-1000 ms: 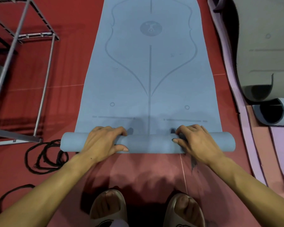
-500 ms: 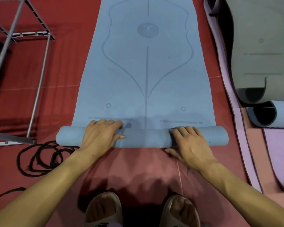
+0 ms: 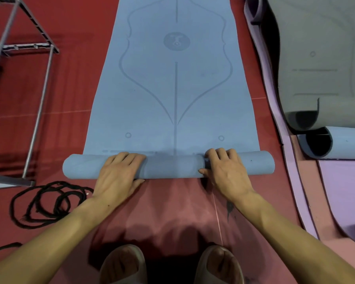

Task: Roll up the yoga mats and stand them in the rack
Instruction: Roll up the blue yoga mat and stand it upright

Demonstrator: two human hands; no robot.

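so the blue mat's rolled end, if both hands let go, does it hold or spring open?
Probably loosens: the blue mat looks soft and thick, and only the left hand and right hand, pressing on top of the roll, hold it. The round roll could creep back on the smooth red floor. Likely floppy if lifted by one end.

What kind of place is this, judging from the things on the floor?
Probably a yoga or fitness studio: a blue yoga mat half rolled on a red floor, more mats beside it, and a metal rack.
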